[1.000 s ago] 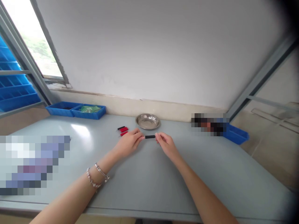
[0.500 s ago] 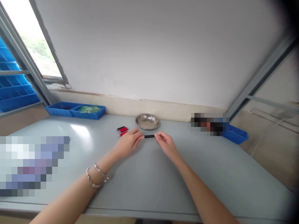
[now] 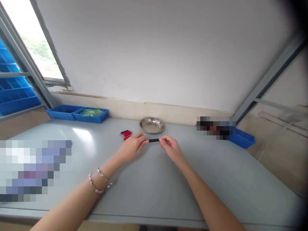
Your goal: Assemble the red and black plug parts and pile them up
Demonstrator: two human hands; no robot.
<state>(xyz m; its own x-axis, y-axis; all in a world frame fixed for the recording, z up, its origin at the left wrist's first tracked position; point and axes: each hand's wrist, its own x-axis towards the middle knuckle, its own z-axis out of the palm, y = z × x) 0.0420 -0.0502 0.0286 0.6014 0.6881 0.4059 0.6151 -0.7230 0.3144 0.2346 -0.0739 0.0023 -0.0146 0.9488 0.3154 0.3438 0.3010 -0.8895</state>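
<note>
Two bare hands here, a left hand (image 3: 133, 148) and a right hand (image 3: 171, 148), sharing one black stick (image 3: 154, 140). Another black stick lies far left of them, so two black total. Red sticks (image 3: 127, 138): I get at least two, maybe three, they're bunched up and tiny so don't hold me to it. One steel bowl (image 3: 152, 127). Three blue bins on the one table (image 3: 149, 189): two far left (image 3: 90, 119), one far right (image 3: 243, 141). Two bracelets (image 3: 104, 175) on one wrist. Pixelated patches (image 3: 36, 170): two, near left and far right.
</note>
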